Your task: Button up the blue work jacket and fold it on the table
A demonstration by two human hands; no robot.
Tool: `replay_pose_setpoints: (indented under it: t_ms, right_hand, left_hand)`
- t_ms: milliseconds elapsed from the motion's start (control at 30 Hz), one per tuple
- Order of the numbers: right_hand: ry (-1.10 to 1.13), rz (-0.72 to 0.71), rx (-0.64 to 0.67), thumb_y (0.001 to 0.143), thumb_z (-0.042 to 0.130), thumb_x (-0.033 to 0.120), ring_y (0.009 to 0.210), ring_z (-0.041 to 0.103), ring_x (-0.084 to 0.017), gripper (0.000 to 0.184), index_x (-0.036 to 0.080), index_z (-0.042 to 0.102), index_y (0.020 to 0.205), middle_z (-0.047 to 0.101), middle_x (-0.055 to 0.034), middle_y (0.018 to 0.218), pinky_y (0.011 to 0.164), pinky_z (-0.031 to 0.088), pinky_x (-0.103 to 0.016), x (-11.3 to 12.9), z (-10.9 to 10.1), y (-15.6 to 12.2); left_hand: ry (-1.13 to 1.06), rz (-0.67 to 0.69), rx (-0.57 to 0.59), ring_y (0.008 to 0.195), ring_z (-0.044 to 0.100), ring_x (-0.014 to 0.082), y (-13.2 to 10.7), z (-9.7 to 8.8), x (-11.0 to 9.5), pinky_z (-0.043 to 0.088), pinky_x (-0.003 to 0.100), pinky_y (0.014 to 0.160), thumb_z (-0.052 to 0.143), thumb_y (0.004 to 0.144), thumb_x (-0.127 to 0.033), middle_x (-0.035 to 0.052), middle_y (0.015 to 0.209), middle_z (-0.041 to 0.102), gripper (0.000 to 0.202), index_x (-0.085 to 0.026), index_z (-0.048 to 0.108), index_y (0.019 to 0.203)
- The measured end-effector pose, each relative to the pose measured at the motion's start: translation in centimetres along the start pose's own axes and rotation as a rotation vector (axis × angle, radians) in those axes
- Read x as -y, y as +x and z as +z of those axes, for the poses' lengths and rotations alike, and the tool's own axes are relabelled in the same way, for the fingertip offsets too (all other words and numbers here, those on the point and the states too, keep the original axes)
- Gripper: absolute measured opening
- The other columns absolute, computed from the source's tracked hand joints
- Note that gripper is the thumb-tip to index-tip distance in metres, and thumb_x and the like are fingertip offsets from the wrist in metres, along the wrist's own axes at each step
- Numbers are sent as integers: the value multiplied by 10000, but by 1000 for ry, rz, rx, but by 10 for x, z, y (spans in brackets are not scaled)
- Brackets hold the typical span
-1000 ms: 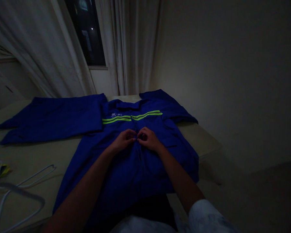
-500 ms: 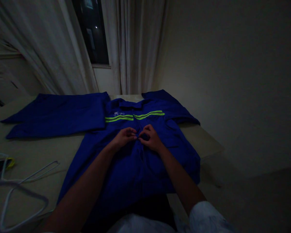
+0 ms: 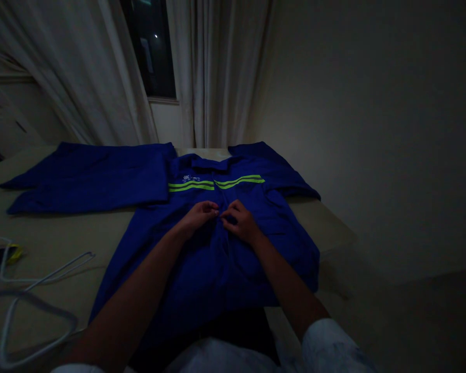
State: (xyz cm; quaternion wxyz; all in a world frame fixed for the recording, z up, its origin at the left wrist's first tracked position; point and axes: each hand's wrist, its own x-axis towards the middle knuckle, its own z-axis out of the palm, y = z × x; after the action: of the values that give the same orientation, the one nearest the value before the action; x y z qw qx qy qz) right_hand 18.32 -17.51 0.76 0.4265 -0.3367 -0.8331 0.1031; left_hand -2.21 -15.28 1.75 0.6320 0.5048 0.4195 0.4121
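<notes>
A blue work jacket (image 3: pixel 194 274) with yellow-green chest stripes lies front up, its collar at the far end. At the middle of its front opening, my left hand (image 3: pixel 200 216) is closed, with thumb and fingertips pinching the cloth edge. Just to the right, my right hand (image 3: pixel 241 220) pinches the other side of the same opening, its fingertips almost touching those of the left. Any button or fastener between the fingers is too small and dark to make out. Below the hands the front edges part slightly.
Folded blue trousers (image 3: pixel 97 176) lie on the table (image 3: pixel 112 228) at the left, against the jacket. White wire hangers (image 3: pixel 42 282) and a dark object with a yellow edge (image 3: pixel 13 254) are at the near left. Curtains (image 3: pixel 213 77) and a wall (image 3: pixel 353 129) stand behind.
Both hands stay at the jacket's front opening, with only a slight shift of the fingers. The whole view has tilted a little.
</notes>
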Motion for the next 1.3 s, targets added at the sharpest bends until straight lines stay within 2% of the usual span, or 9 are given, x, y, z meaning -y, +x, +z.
replay_pose_setpoints:
  t_ms: [100,167,267,333,467,700,900,1133,1300]
  right_hand:
    - [-62,-33,32,917,679,165,890,616,-188,120,238,714,1006,587,-51,994,775,526,-307,3,0,0]
    - [-38,-31,21,917,678,171,897,615,-190,103,234,708,993,583,-51,990,789,527,-315,4,0,1]
    - [55,47,-39,893,732,217,920,602,-196,77,228,706,964,565,-45,984,842,527,-340,4,1,3]
    - [116,123,-39,865,764,228,860,582,-176,154,225,708,1009,558,-43,1012,785,524,-323,3,1,4]
    - [205,201,63,817,788,189,716,513,-123,336,222,678,1133,572,-33,1053,648,475,-266,-2,4,5]
    - [210,172,61,853,780,199,769,534,-133,199,221,708,1037,558,-39,1061,675,479,-266,1,2,4]
    - [183,116,91,840,718,130,775,540,-132,213,222,723,1032,563,-43,1076,681,483,-264,3,1,5]
    - [180,152,70,802,723,150,691,498,-125,224,219,623,991,575,-24,1016,635,458,-263,5,-2,6]
    - [169,131,35,797,677,131,690,492,-129,195,215,608,959,553,-11,964,647,438,-270,3,-2,6]
  left_hand:
    - [-23,-14,-33,666,599,124,2,1,1,430,251,663,910,573,-356,-26,747,674,495,-178,654,958]
    - [-9,-8,-23,665,597,126,2,0,2,428,251,657,897,587,-347,-30,747,673,501,-185,641,987]
    - [18,8,3,658,582,119,1,-1,4,412,241,642,880,610,-373,-32,758,676,484,-195,627,982]
    - [17,14,3,642,566,112,1,-1,5,397,232,624,878,605,-389,-37,749,667,477,-197,620,957]
    - [10,35,-8,615,551,108,1,1,7,385,226,595,882,573,-377,-48,712,639,472,-197,610,914]
    - [-1,15,-55,616,567,113,1,1,6,406,235,605,867,564,-345,-37,724,654,464,-197,620,928]
    - [-25,-37,-80,617,580,125,1,2,4,420,248,610,846,564,-341,-18,755,686,471,-202,608,947]
    - [92,36,-55,554,520,109,0,1,3,381,240,561,821,647,-447,-52,666,610,428,-198,620,931]
    - [194,51,-1,583,545,119,-1,2,3,376,234,563,853,628,-466,-32,698,647,484,-195,616,952]
